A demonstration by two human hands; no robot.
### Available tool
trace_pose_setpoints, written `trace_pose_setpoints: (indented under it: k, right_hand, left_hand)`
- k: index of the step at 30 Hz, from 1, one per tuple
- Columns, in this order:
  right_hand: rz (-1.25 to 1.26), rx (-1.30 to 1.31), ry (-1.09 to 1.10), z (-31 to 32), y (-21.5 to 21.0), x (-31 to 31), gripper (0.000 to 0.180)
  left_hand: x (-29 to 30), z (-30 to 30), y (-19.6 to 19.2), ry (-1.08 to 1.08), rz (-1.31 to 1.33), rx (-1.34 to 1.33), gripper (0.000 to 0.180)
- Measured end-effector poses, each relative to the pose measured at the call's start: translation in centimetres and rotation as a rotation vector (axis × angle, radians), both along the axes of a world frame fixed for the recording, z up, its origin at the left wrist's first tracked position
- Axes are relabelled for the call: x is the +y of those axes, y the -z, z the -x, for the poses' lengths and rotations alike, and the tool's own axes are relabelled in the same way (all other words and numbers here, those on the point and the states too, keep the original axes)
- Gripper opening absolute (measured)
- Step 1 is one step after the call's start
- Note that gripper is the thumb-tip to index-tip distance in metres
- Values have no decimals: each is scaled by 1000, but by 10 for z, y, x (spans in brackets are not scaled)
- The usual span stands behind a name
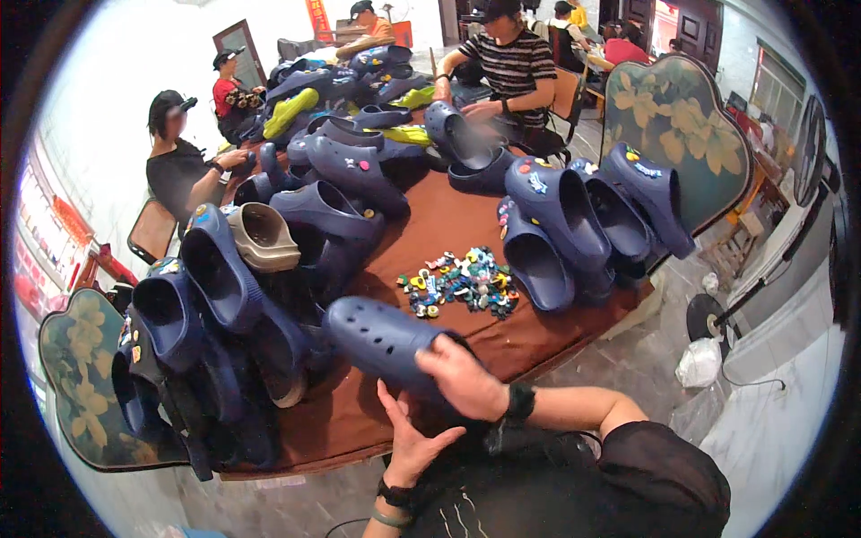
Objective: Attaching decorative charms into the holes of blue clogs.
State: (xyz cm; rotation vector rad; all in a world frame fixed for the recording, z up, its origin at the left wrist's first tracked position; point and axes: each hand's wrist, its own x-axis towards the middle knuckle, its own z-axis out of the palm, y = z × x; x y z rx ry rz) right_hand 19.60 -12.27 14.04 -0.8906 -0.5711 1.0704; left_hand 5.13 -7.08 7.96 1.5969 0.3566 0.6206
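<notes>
- We see the right hand point(465, 381) gripping a dark blue clog point(381, 336) by its opening end, raised above the near edge of the brown-covered table point(429, 235).
- Left hand point(414, 441): open, thumb and fingers spread, just below the clog; we cannot tell whether it touches.
- Beyond the clog, slightly right, we record a loose pile of multicoloured charms point(466, 280).
- Stacked blue clogs point(560, 215) stand right of the pile.
- Far left of the pile we note a tan clog point(278, 255).
</notes>
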Motion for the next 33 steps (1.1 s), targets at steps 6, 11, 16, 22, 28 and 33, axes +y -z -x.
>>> trace_pose_setpoints:
  k: [6, 11, 16, 22, 28, 33]
  right_hand:
    - [-81, -383, -147, 30, 40, -19, 49]
    - [90, -811, 24, -38, 28, -47, 14]
    - [261, -1454, 556, -140, 90, -39, 13]
    - [486, -1640, 488, -165, 111, -15, 30]
    - [338, -1657, 479, -173, 124, -23, 30]
    - [292, -1662, 599, -171, 117, -20, 16]
  left_hand:
    - [3, 6, 26, -129, 111, -16, 119]
    - [33, 44, 5, -1, 255, 93, 91]
    - [67, 75, 8, -162, -52, 300, 57]
    - [49, 67, -5, -294, -478, 489, 65]
    - [20, 54, -18, -314, -850, 480, 96]
    - [16, 44, -4, -257, -943, 520, 103]
